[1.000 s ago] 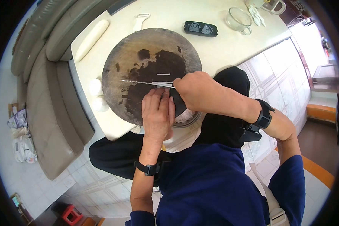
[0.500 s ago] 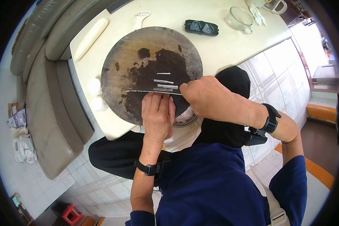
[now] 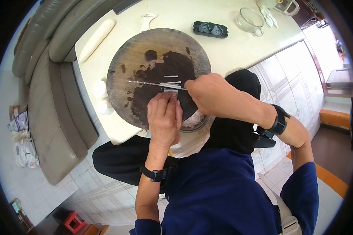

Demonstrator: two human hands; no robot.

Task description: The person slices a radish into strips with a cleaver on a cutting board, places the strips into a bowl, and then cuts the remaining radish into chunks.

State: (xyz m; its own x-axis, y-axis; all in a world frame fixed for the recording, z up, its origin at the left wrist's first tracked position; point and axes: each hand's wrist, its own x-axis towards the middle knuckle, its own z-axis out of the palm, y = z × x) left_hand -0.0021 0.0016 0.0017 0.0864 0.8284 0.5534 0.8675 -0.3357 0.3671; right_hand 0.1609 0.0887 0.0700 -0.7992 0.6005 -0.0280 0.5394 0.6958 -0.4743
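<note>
My right hand (image 3: 211,94) is closed around the handle of a knife (image 3: 145,83), whose thin blade shows edge-on and points left across the round wooden chopping board (image 3: 119,78). My left hand (image 3: 163,111) lies on the board's near part, fingers bent and together, pressing on white radish slices (image 3: 171,90) just below the blade. How much of the radish is under the fingers is hidden. Thin white radish strips (image 3: 171,76) lie on the dark wet patch beyond the knife. At the board's near right edge, a bowl of white shreds (image 3: 193,120) shows partly.
On the pale table (image 3: 176,13) are a long peeled white radish (image 3: 97,40), a white peeler (image 3: 148,21), a black case-like object (image 3: 210,29) and a glass cup (image 3: 250,21). Two white round things (image 3: 100,89) stand left of the board. A sofa (image 3: 59,121) is further left.
The knife has moved away from my left fingertips, its blade now tilted and over the strips. My right hand has shifted slightly up and left; my left hand stays nearly in place.
</note>
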